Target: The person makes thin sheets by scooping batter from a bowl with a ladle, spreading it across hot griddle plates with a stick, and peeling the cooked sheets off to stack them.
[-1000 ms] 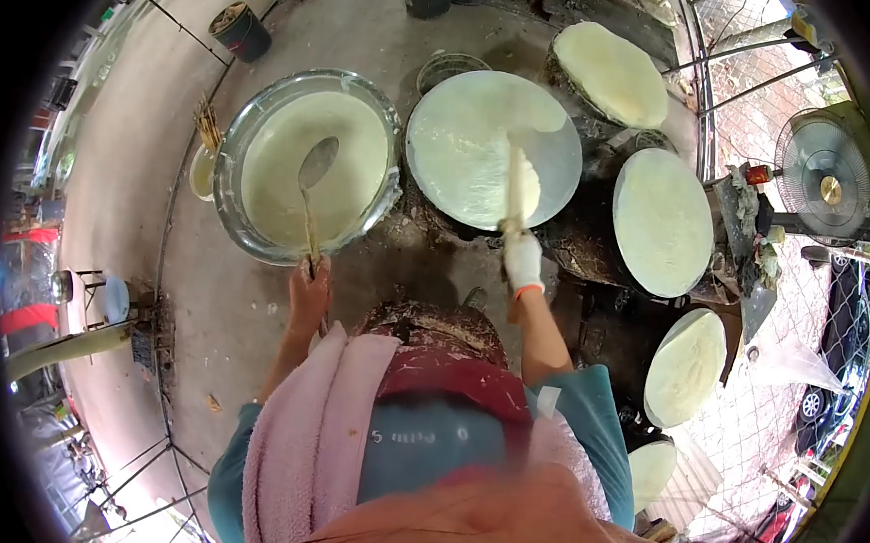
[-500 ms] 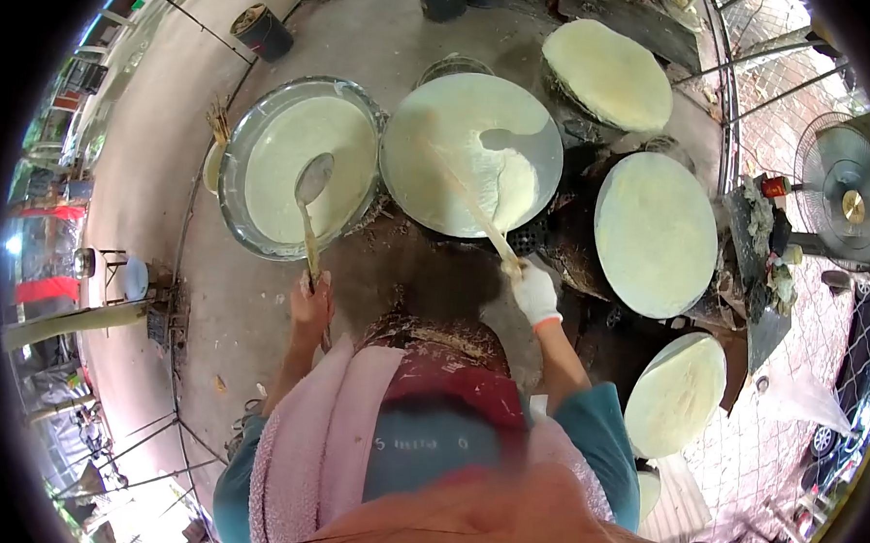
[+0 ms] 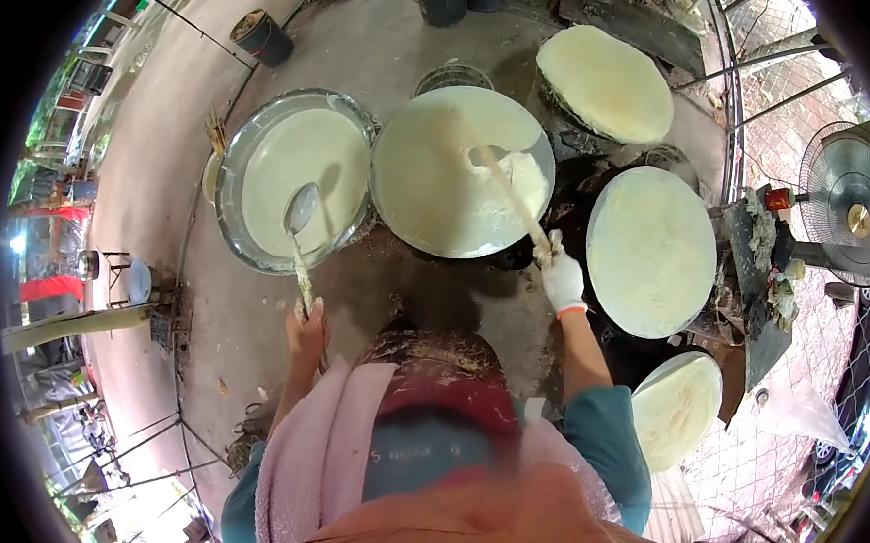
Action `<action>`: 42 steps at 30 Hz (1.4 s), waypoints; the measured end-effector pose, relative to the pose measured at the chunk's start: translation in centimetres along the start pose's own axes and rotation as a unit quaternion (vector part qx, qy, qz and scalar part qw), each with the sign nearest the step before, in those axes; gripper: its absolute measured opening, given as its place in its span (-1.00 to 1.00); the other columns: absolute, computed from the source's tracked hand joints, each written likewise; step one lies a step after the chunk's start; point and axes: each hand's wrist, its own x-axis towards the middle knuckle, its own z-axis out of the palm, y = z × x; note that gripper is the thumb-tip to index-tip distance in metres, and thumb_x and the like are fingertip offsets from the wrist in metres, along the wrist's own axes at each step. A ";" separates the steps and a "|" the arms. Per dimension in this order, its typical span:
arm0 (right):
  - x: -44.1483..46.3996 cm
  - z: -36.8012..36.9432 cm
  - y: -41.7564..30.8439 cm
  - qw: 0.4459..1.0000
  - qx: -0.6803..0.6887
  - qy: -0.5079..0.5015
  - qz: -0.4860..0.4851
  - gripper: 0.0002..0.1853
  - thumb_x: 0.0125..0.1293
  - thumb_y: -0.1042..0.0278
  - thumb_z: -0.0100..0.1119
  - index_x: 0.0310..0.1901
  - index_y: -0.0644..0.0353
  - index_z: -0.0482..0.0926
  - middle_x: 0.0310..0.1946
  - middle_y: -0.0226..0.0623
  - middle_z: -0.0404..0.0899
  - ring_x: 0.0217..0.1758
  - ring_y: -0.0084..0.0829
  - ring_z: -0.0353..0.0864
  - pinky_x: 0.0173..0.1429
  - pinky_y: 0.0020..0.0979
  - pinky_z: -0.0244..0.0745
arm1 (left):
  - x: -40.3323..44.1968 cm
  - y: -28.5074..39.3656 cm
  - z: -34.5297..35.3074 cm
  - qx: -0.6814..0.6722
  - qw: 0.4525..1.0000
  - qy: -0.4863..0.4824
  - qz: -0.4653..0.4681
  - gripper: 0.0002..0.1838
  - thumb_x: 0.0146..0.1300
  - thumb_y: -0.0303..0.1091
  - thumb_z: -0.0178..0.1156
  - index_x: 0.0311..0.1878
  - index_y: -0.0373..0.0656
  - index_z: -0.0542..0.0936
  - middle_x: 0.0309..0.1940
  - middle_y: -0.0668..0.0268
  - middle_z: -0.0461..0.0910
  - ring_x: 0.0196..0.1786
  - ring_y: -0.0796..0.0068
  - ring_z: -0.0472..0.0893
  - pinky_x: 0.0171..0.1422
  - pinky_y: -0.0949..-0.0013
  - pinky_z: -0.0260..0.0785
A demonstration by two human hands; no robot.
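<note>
My bare left hand point(image 3: 307, 335) is closed around the long handle of a metal ladle point(image 3: 302, 207), whose bowl hangs over pale batter point(image 3: 282, 168) in a wide metal basin point(image 3: 227, 227). My right hand point(image 3: 563, 281), in a white glove, grips a wooden stick point(image 3: 518, 206). That stick reaches over a round griddle point(image 3: 413, 207) coated with a thin pale layer. Thicker wet batter point(image 3: 526, 185) lies on the griddle's right side, beside the stick. The stick's far end is blurred.
Three more round griddles bear pale sheets: upper right point(image 3: 608, 85), right point(image 3: 652, 252) and lower right point(image 3: 679, 413). A fan point(image 3: 850, 207) stands at the far right. Dark buckets point(image 3: 263, 39) sit on the floor at the back. A wire fence runs along the right.
My right hand has moved right and slightly down with the stick, and the wet batter's shape on the griddle differs. The ladle has shifted a little left and down over the basin.
</note>
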 end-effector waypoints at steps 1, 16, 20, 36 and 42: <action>1.8 -0.3 0.0 0.999 -0.032 0.019 -0.001 -0.37 0.38 -0.02 -0.10 0.41 0.04 0.14 -0.32 0.11 0.62 -0.24 0.08 0.62 -0.17 0.01 0.48 | 0.1 -0.1 0.1 -0.007 1.000 0.007 -0.007 -0.83 0.36 -0.42 0.06 -0.37 -0.15 0.33 -0.72 0.46 0.29 -0.77 0.67 0.24 -0.74 0.50 0.03; 2.5 1.8 -6.8 0.908 0.381 0.150 -0.088 -0.52 0.30 0.30 0.19 0.25 0.10 0.44 -0.20 -0.20 0.59 -0.26 -0.36 0.58 -0.16 -0.38 0.49 | 0.4 1.1 1.8 0.023 0.999 -0.007 0.024 -0.82 0.37 -0.38 0.04 -0.37 -0.19 0.35 -0.76 0.42 0.27 -0.82 0.61 0.23 -0.78 0.46 0.00; -5.1 0.6 -3.9 0.805 0.550 -0.037 0.218 -0.58 0.38 0.29 0.13 0.26 0.09 0.46 -0.37 -0.55 0.56 -0.48 -0.80 0.41 -0.47 -0.70 0.32 | 1.1 1.6 3.7 0.017 0.995 -0.068 0.072 -0.78 0.37 -0.32 0.07 -0.39 -0.17 0.37 -0.75 0.42 0.30 -0.78 0.62 0.27 -0.74 0.46 0.05; -5.1 1.0 0.6 0.785 0.611 -0.006 0.099 -0.61 0.39 0.35 0.13 0.20 0.29 0.48 -0.32 -0.61 0.50 -0.43 -0.80 0.30 -0.36 -0.69 0.27 | 14.7 9.5 19.2 0.082 0.939 -0.301 0.142 -0.72 0.29 -0.31 0.01 -0.55 -0.20 0.36 -0.79 0.33 0.31 -0.76 0.49 0.33 -0.66 0.36 0.13; -9.7 3.3 -3.5 0.845 0.515 -0.025 0.138 -0.59 0.37 0.31 0.18 0.20 0.28 0.49 -0.26 -0.61 0.52 -0.32 -0.77 0.39 -0.22 -0.68 0.36 | 20.7 10.0 25.6 0.037 0.902 -0.428 0.043 -0.76 0.35 -0.37 0.03 -0.46 -0.20 0.36 -0.66 0.42 0.29 -0.66 0.59 0.29 -0.58 0.49 0.14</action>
